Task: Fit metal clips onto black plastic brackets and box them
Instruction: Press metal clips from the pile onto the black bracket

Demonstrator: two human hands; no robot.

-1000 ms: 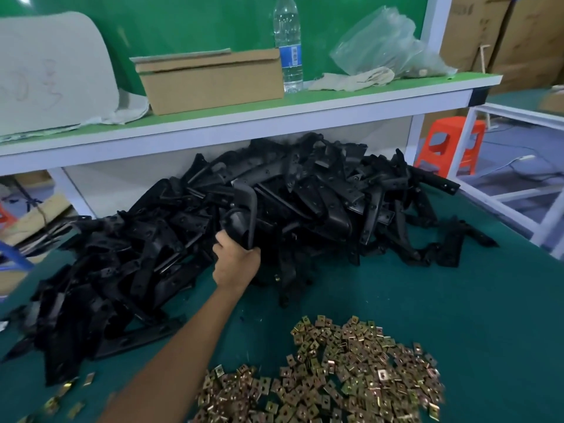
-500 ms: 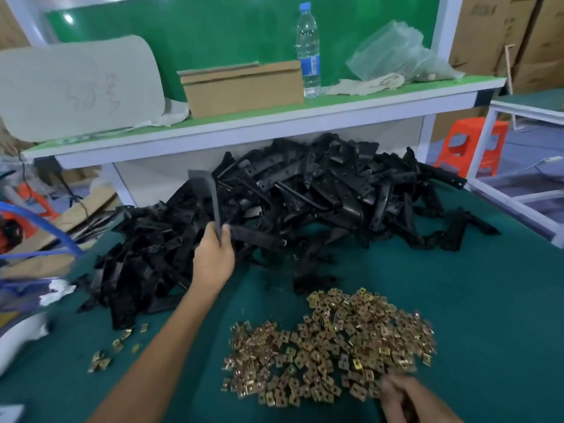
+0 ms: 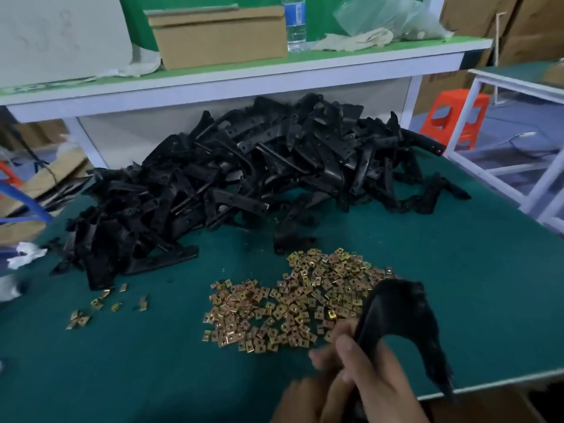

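A large heap of black plastic brackets [image 3: 259, 178] lies across the back of the green table [image 3: 152, 377]. In front of it spreads a pile of small brass-coloured metal clips [image 3: 290, 306]. At the bottom right both my hands meet on one curved black bracket [image 3: 399, 306], held above the table's near edge. My right hand [image 3: 384, 389] grips its lower left leg. My left hand [image 3: 305, 401] holds the same leg from the left, its fingers blurred. Whether a clip sits between the fingers cannot be seen.
A few stray clips [image 3: 100, 303] lie at the left. A raised shelf [image 3: 274, 68] behind the heap carries a cardboard box [image 3: 219, 35], a water bottle [image 3: 296, 22] and a plastic bag [image 3: 387, 16]. An orange stool [image 3: 454, 117] stands to the right.
My left hand has pulled a bracket out of the heap and brought it down to the bottom right. My right hand has left the clip pile and closed on that bracket.
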